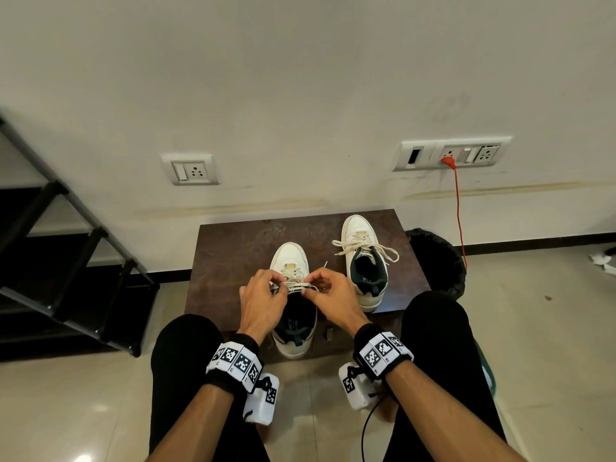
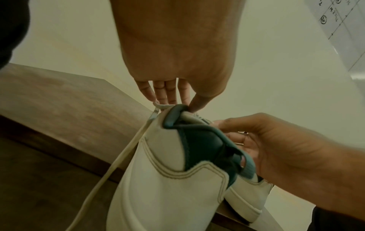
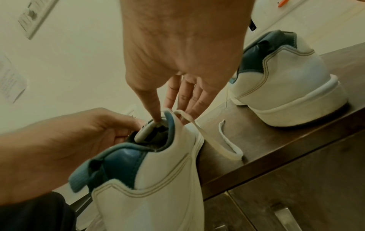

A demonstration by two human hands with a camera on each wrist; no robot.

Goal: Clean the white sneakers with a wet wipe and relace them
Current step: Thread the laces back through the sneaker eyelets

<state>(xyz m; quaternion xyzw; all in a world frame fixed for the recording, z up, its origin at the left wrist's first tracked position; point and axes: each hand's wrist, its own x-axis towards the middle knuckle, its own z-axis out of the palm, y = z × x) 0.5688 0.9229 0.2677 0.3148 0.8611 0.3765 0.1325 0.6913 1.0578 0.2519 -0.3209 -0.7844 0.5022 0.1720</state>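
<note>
Two white sneakers with dark teal lining stand on a dark wooden cabinet point(image 1: 230, 255). The near sneaker point(image 1: 289, 256) points away from me, its heel over the front edge. My left hand point(image 1: 278, 282) and right hand point(image 1: 311, 279) meet over its tongue, each pinching the cream lace point(image 1: 295, 284). In the left wrist view my left hand point(image 2: 173, 104) pinches the lace point(image 2: 118, 159) by the tongue, and the lace trails down the shoe's side. My right hand point(image 3: 168, 112) pinches the lace point(image 3: 199, 131), whose free end lies on the cabinet. The far sneaker point(image 1: 358, 235) point(image 3: 286, 87) stands to the right, laces loose.
A black-lined bin point(image 1: 438, 261) stands right of the cabinet. An orange cable point(image 1: 458, 208) hangs from a wall socket above it. A black metal rack point(image 1: 66, 261) fills the left. Crumpled white paper point(image 1: 603, 261) lies on the floor far right. My knees flank the cabinet.
</note>
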